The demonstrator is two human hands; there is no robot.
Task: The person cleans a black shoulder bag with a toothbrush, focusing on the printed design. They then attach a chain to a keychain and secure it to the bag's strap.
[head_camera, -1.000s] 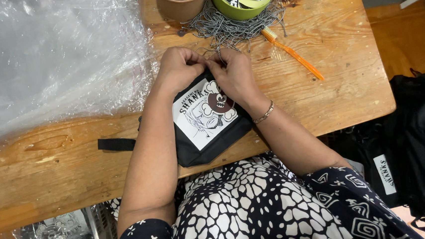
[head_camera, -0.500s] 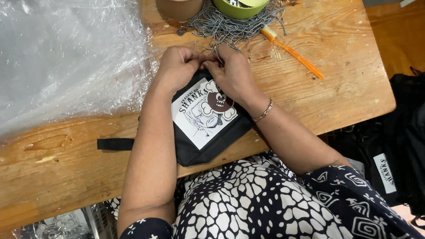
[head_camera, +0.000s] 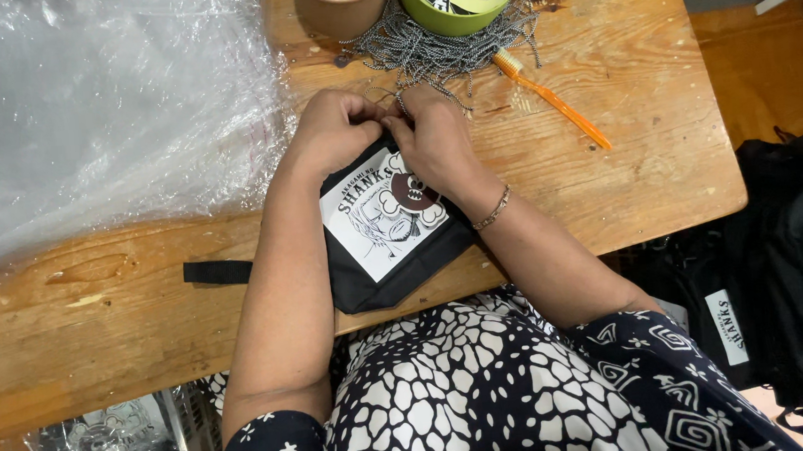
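**Mia:** What did the head camera show?

**Ben:** A person sat at a wooden table (head_camera: 605, 174). A small black pouch (head_camera: 387, 222) lay flat on it, right at the near edge, in front of the person. It had a white square picture on its front and a black strap (head_camera: 217, 272) sticking out to one side.

**Mia:** What were the hands doing?

**Ben:** Both were at the top edge of the pouch, close together. The left hand (head_camera: 334, 131) was curled shut, pinching the top corner. The right hand (head_camera: 433, 143) was curled too, and its fingers pinched something tiny there. It looked like a thin bead chain, but it was too small to be sure.

**Mia:** So which step was that?

**Ben:** I think the person was fixing a chain onto the top of the pouch. That calls for steady fingers and a tight pinch, because the bit is so little.

**Mia:** What else was near?

**Ben:** A heap of grey bead chains (head_camera: 436, 49) lay just past the hands. An orange toothbrush (head_camera: 553, 102) lay beside it. A green bowl (head_camera: 462, 19) and a brown cup (head_camera: 339, 8) stood behind. Clear plastic wrap (head_camera: 101, 105) covered the left side. More black bags (head_camera: 790, 264) sat on the floor to the right.
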